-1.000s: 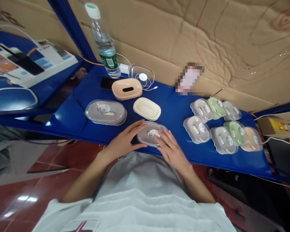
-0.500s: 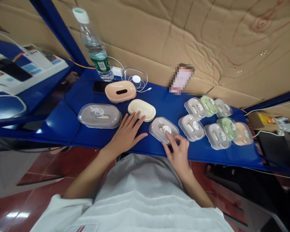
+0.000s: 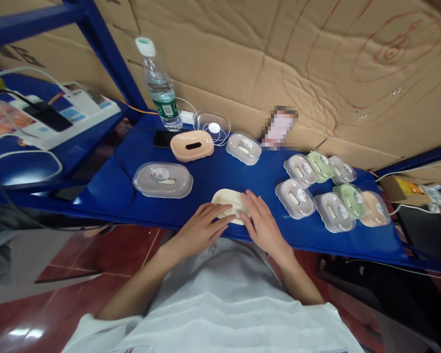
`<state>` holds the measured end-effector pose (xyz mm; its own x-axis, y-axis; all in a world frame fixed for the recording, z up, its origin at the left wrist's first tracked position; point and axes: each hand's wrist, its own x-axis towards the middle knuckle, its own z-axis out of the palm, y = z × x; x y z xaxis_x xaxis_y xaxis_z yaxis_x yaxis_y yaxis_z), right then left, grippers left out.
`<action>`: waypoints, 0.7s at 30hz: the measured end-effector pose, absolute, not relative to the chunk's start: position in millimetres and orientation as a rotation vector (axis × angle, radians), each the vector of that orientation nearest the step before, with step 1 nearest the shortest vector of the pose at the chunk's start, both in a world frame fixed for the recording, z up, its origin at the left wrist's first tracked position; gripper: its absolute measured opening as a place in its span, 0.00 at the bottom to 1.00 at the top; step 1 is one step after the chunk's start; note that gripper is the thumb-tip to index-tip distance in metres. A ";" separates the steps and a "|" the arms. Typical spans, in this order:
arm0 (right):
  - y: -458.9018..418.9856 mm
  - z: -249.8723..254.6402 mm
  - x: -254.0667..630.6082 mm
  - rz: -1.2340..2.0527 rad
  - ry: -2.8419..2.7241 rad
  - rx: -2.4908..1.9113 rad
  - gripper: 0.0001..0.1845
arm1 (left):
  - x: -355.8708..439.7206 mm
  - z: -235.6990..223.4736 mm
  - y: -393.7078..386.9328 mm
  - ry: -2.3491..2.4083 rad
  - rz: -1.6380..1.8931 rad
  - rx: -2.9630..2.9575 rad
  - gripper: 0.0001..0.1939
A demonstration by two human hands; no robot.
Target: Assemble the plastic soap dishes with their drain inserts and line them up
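A shallow cream oval dish [image 3: 227, 197] lies on the blue table [image 3: 211, 177] near its front edge, between my two hands. My left hand [image 3: 205, 226] reaches over the dish's front left part, its fingers stretched out and apart. On the dish's right end rests my right hand [image 3: 263, 223], fingers extended and thumb apart from them. Both hands partly hide the dish. Behind it sits a clear-lidded grey soap box [image 3: 243, 148] with a round label. A peach oval lid [image 3: 191, 146] with a dark slot stands to its left.
A larger grey packaged box [image 3: 162, 180] lies at left. Several packaged grey, green and peach boxes [image 3: 296, 198] are grouped at right. Along the back stand a water bottle [image 3: 163, 98], a clear oval cover [image 3: 220, 125] and a blurred-out phone [image 3: 279, 127] against cardboard [image 3: 224, 63].
The cream dish has come forward and right, towards the table's front edge. The grey box under my right hand has gone to the back, and that hand is now at the dish.
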<state>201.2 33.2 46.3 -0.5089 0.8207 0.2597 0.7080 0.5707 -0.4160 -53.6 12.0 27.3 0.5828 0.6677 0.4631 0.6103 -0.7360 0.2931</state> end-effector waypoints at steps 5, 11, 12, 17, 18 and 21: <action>23.5 34.7 208.3 0.281 -2.469 -1.136 0.23 | -75.5 53.6 36.7 1.477 0.857 2.640 0.23; 17.7 24.8 224.5 0.244 -2.387 -1.198 0.18 | -88.4 72.5 96.7 2.010 0.309 2.494 0.33; 16.7 23.8 226.0 0.240 -2.368 -1.212 0.18 | -88.3 71.6 108.2 2.012 0.225 2.489 0.32; 13.2 22.2 226.6 0.238 -2.301 -1.272 0.19 | -80.8 64.9 149.3 1.924 0.140 2.556 0.21; 12.9 22.5 225.9 0.243 -2.294 -1.282 0.19 | -77.9 64.7 151.8 1.860 0.186 2.598 0.21; 12.5 24.3 224.1 0.310 -2.277 -1.307 0.23 | -67.0 66.8 144.0 1.612 0.357 2.707 0.22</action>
<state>224.1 12.5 24.3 -0.4194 0.8559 0.3026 0.7438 0.5151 -0.4261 -67.0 144.0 66.8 0.4576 0.8646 0.2073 0.8712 -0.4826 0.0896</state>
